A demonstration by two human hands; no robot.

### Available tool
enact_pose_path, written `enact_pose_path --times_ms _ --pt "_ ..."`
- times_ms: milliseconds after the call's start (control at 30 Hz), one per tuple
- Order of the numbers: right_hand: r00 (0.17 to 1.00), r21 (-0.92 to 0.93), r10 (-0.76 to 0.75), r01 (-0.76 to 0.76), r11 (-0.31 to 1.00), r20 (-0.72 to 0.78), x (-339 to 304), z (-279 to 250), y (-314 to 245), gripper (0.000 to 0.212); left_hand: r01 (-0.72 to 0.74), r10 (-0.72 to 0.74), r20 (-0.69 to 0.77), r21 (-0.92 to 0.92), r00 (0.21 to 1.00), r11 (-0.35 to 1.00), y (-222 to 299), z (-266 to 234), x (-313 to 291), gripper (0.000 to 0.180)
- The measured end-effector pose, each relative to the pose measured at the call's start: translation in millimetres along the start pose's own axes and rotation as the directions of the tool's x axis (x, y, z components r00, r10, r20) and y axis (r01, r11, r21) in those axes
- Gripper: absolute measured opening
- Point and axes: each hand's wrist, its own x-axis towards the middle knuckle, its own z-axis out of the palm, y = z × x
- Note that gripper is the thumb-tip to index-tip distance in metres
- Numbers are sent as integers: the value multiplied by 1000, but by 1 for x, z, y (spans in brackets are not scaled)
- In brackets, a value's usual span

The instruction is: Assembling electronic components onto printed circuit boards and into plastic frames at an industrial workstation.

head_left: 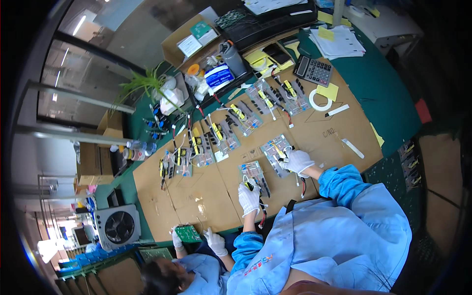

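Observation:
My left hand (249,197), in a white glove, is closed at the near end of a circuit board (252,170), around a yellow and black part there. A little to the right, my right hand (299,162), also gloved, has its fingers closed on the edge of a second circuit board (274,149). The fingertips of both hands are partly hidden. Red and black wires (263,219) with white plugs hang toward me from the left board. Similar wires (303,188) come from the right board. Both boards lie on a brown cardboard sheet (221,184).
Beyond my hands, several similar boards (216,132) with yellow parts stand in a slanting row. A calculator (313,71) and a white tape roll (320,100) lie at the far right. At my left, a co-worker's gloved hands hold a green board (188,234). A fan (118,226) stands farther left.

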Motion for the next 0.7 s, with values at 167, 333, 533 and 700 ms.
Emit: enact_pose_path --times_ms 167,333,533,700 --pt "998 28 -58 58 998 7 2 -9 27 59 24 -26 9 138 1000 990 14 27 46 57" --pt "987 92 -139 131 987 82 3 -19 56 51 5 -16 78 140 997 990 26 42 56 57" --pt "977 49 -206 203 978 62 26 -35 64 36 -45 39 62 101 997 994 21 47 56 58" --pt "952 72 38 -16 997 -304 66 -94 97 30 57 -71 130 108 989 992 26 47 58 54"
